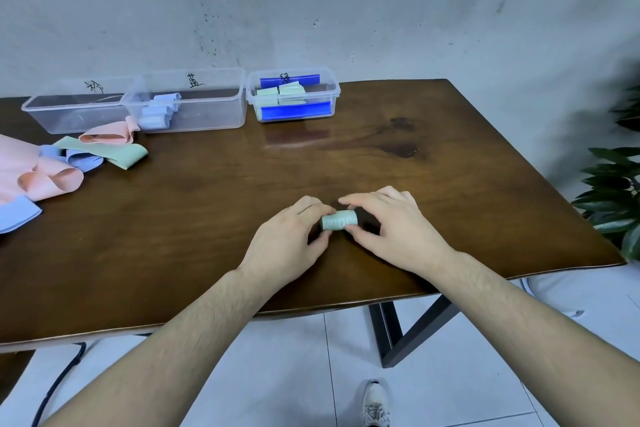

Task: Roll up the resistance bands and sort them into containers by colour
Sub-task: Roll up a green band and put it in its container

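Both hands sit close together on the desk; the left hand and the right hand each pinch one end of a green rolled band with curled fingers, the roll lying between them on the wood; it looks fully wound, so the rolling step seems all but finished. Next, by my reckoning, it must be carried to the container with green rolls, far ahead of the hands and slightly left, without letting it spring loose. Pale print shows on the roll but is too small to read; each container bears a handwritten black character I cannot read surely. The unrolled bands lie far left of the hands, beside the blue-roll container and the leftmost container.
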The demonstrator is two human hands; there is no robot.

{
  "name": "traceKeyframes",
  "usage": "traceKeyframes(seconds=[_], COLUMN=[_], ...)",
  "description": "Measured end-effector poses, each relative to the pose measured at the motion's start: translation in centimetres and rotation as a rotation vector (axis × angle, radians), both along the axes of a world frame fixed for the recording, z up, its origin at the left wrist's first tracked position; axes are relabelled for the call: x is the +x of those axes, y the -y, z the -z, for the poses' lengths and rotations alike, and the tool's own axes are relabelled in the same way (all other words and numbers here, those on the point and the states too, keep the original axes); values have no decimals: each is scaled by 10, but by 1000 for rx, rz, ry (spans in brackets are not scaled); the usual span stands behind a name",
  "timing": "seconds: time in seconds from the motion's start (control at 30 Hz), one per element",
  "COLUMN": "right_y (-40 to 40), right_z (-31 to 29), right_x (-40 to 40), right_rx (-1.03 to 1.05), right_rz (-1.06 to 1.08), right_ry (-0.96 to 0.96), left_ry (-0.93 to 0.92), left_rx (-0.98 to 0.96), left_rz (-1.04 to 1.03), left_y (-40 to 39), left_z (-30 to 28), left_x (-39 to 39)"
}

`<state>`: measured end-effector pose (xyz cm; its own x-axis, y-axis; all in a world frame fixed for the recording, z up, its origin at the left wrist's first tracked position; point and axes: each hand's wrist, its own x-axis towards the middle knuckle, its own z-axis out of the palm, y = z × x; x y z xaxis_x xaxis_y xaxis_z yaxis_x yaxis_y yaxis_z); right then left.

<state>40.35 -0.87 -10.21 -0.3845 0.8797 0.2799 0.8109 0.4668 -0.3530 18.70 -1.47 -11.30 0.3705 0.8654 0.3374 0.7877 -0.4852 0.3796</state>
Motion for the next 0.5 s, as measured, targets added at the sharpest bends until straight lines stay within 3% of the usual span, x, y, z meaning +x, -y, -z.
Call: traceKeyframes(seconds=[0.5], right_y=[-12], right_z=[1], right_x=[-4], right_rx=[-43], right_rz=[9], right_ry=[9], left_ry=[-58], left_rx=[-84], left_rz=[-41], left_y=[-12], left_z=[-8], left_x=[4])
